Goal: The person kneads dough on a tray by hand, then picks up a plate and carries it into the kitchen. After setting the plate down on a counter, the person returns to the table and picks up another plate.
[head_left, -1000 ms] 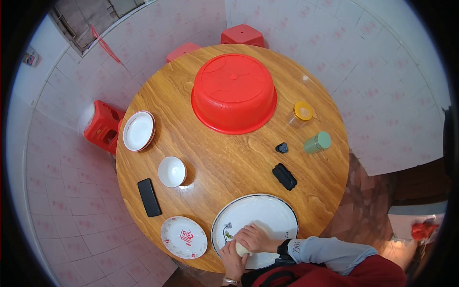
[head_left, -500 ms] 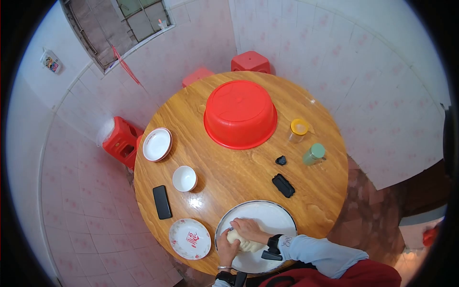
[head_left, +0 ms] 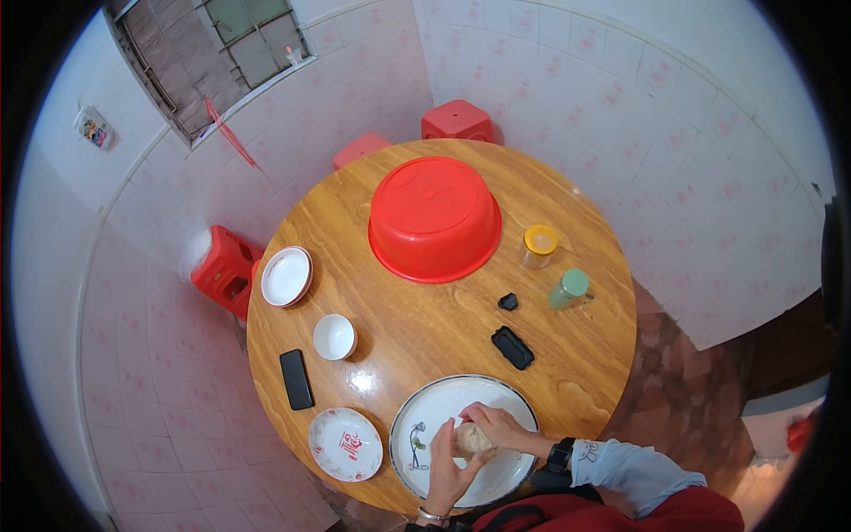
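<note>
Head view shows the left hand [head_left: 450, 472] and right hand [head_left: 503, 429] holding a pale dough lump [head_left: 473, 437] between them, fingers half curved around its sides, over a white oval tray [head_left: 456, 388] with a plant drawing. Dark writing on the sleeve [head_left: 638, 474] is too small for reading. Nearby, a plate [head_left: 324, 445] bears the red character 福. Beyond, the round, wood-grained bench [head_left: 417, 328] carries an overturned red basin [head_left: 434, 213]; behind stand red stools [head_left: 456, 122] and tiled walls [head_left: 567, 115].
</note>
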